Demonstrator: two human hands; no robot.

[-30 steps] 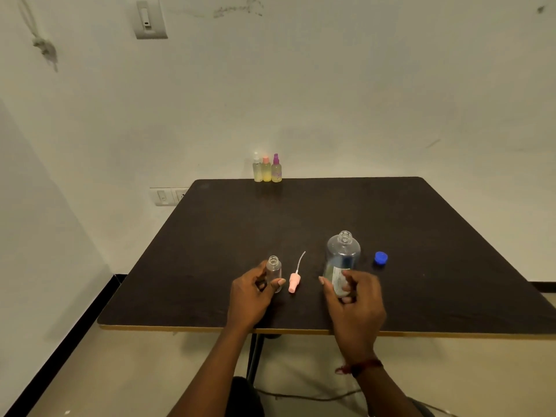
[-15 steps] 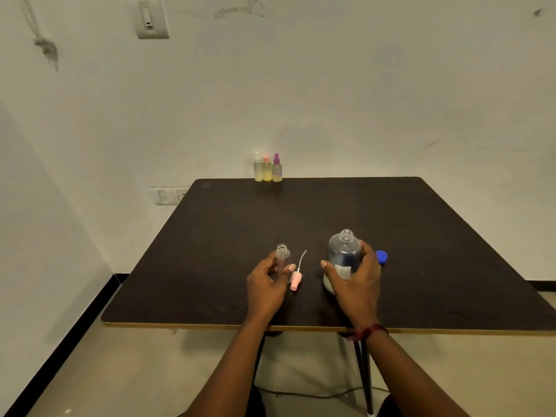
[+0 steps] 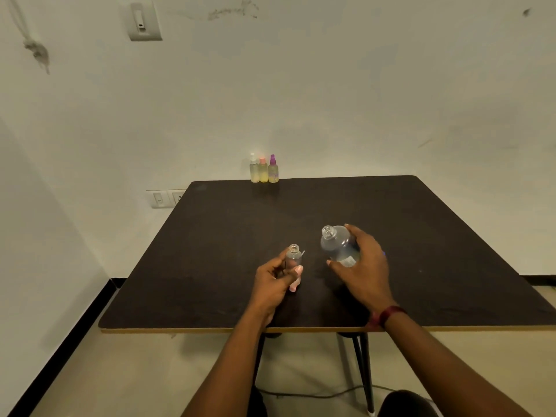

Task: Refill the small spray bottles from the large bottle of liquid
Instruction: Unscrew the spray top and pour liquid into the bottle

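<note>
My left hand [image 3: 275, 279] grips a small clear spray bottle [image 3: 294, 256] with its cap off, upright above the dark table [image 3: 436, 266]. My right hand [image 3: 362, 267] holds the large clear bottle [image 3: 337, 246], uncapped, lifted off the table and tilted with its mouth leaning left toward the small bottle. The pink spray head [image 3: 294, 285] with its thin tube lies on the table, mostly hidden behind my left hand. The blue cap of the large bottle is hidden behind my right hand.
Three small spray bottles [image 3: 264, 170] with white, pink and purple tops, filled with yellowish liquid, stand in a row at the table's far edge against the wall. The near table edge [image 3: 210, 330] runs below my wrists. A cable lies on the floor.
My right hand has gripped the large bottle, lifted it and tilted its mouth to the left. My left hand has raised the small bottle slightly and brought it nearer.
</note>
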